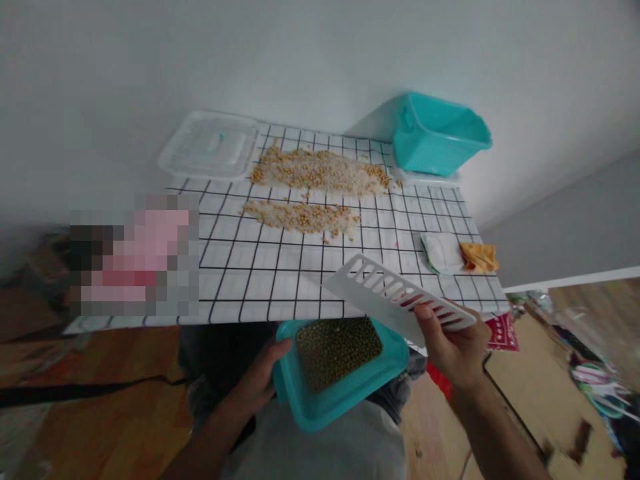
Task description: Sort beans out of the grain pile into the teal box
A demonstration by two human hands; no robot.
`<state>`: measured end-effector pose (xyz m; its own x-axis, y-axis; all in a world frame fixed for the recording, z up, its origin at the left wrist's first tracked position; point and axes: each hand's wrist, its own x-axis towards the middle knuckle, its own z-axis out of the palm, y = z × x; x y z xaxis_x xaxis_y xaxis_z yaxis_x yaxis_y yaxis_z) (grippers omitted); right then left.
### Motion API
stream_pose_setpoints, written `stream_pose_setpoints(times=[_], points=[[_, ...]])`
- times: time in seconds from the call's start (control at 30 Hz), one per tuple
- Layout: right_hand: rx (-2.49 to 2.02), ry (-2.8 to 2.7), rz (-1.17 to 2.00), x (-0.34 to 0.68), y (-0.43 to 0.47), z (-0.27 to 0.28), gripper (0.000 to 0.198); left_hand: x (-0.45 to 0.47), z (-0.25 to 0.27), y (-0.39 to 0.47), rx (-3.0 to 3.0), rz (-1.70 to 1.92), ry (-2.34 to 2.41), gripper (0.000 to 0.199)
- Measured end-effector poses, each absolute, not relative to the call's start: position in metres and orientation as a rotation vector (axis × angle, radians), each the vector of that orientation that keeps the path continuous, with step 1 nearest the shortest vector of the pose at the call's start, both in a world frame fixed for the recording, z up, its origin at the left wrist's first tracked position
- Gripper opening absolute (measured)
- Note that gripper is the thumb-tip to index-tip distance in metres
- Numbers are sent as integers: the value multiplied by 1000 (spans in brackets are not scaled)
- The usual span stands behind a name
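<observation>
My left hand [264, 368] grips the left rim of a teal plastic bin [330, 417], held over my lap at the table's front edge. Small greenish-brown beans [340, 350] lie in the bin. My right hand [457, 347] is closed around one end of a flat white plastic plate with a row of slots [373, 293]. The plate is tilted above the table's front edge, to the right of the bin. On the checked cloth, two long heaps of mixed yellow beans and pale grains, a larger far heap [320, 172] and a smaller near heap [303, 217], lie beyond my hands.
A clear plastic lid [215, 147] lies at the back left of the checked cloth [280, 267]. An upright teal bin [433, 137] stands at the back right by the wall. Folded white cloth [443, 253] and a yellow packet [479, 257] lie at the right edge.
</observation>
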<state>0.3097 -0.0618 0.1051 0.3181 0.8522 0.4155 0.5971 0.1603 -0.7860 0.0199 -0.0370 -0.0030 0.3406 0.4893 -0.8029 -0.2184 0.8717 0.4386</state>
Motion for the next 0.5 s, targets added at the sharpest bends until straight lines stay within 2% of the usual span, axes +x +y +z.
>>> stream_pose_setpoints(times=[0.23,0.4,0.5], points=[[-1453,-1232,123,328,-31,116,18,-2,4,-39,224,500,1080,56],[-1411,-1187,44,336,10,127,24,-23,7,-38,117,522,1081,70],[-1383,-1207,31,337,30,132,26,-26,14,-36,56,511,1101,70]])
